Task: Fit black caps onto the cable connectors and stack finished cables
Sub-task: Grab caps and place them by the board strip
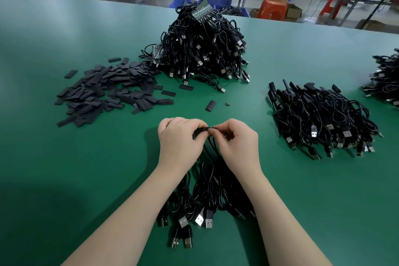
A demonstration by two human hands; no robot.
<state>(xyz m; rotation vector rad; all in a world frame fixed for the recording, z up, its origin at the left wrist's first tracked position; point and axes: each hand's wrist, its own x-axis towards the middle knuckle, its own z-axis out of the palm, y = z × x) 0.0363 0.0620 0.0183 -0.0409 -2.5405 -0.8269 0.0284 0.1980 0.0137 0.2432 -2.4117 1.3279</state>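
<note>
Left hand (180, 138) grips a cap (199, 131); right hand (236, 139) pinches the connector (214, 128), lining them up above the cables (207, 183).

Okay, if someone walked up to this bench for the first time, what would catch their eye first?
Probably the tall heap of tangled black cables at the far middle of the green table, with a wide scatter of flat black caps spread to its left. Next, the left hand and right hand meeting in the near centre, pinching a small black piece between them above a bundle of cables. A flatter pile of cables lies to the right.
</note>
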